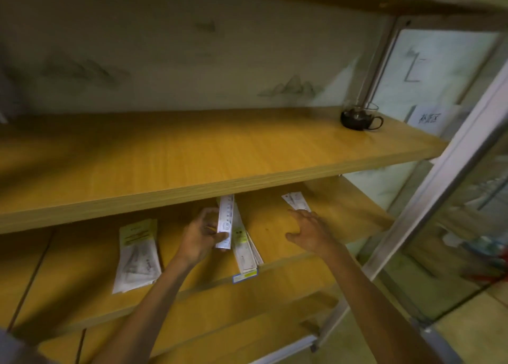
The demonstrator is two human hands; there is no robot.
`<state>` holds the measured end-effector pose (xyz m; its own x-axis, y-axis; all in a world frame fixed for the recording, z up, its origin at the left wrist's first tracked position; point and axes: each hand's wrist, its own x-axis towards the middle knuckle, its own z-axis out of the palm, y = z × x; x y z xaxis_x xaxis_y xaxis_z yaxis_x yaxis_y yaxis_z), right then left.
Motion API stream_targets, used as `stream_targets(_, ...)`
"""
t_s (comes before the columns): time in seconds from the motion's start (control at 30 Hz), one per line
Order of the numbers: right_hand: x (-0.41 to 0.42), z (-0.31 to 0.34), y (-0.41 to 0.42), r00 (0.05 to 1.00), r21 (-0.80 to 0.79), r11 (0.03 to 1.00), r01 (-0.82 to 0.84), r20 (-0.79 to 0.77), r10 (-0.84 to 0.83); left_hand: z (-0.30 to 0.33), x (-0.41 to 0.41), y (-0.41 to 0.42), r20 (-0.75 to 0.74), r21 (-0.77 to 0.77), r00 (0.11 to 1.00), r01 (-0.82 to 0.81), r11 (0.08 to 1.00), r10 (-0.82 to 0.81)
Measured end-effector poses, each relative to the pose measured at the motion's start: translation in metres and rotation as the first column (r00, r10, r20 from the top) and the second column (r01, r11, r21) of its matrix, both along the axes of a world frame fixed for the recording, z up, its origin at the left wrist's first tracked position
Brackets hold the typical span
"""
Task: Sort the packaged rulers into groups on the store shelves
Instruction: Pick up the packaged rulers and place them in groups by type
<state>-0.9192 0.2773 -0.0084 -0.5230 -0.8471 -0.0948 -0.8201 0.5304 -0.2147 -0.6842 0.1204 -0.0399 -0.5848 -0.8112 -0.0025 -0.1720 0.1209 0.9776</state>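
Observation:
On the middle wooden shelf (277, 226) lie three groups of packaged rulers. My left hand (200, 238) grips a white packaged ruler (226, 220) and holds it upright over a stack of long ruler packs (246, 249) at the shelf's front edge. A pile of wider packs with yellow-green headers (137, 256) lies to the left. At the back right sits a small group of white packs (297, 201); my right hand (310, 231) hovers just in front of it, fingers spread, holding nothing.
The upper shelf (220, 154) overhangs the middle one and hides its rear. A dark glass cup (357, 117) stands at the upper shelf's right end. A metal upright (428, 204) and glass panel bound the right side. A price label (245, 275) sticks to the shelf edge.

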Motion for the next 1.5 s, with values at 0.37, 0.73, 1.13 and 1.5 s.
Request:
stream_targets(0.37,-0.118,-0.001,0.017,0.999,-0.006,0.999,-0.033,0.006,0.033,0.007,-0.12,0.032,0.058,0.013,0.998,-0.022,1.0,0.021)
stream_targets(0.73,-0.203,-0.008,0.023,0.979,-0.076,0.982,-0.173,0.093,0.179,-0.009,-0.223,0.099,0.233,-0.038,0.971,-0.046,0.998,0.054)
stream_targets(1.13,-0.217,-0.012,0.023,0.955,-0.128,0.957,-0.26,0.111,0.274,-0.006,-0.237,0.114,0.51,-0.337,0.828,-0.058,0.94,0.233)
stream_targets(1.5,-0.136,0.0,0.003,0.884,-0.143,0.898,-0.416,0.165,0.436,0.03,-0.131,0.099,0.727,-0.505,0.563,0.049,0.862,0.394)
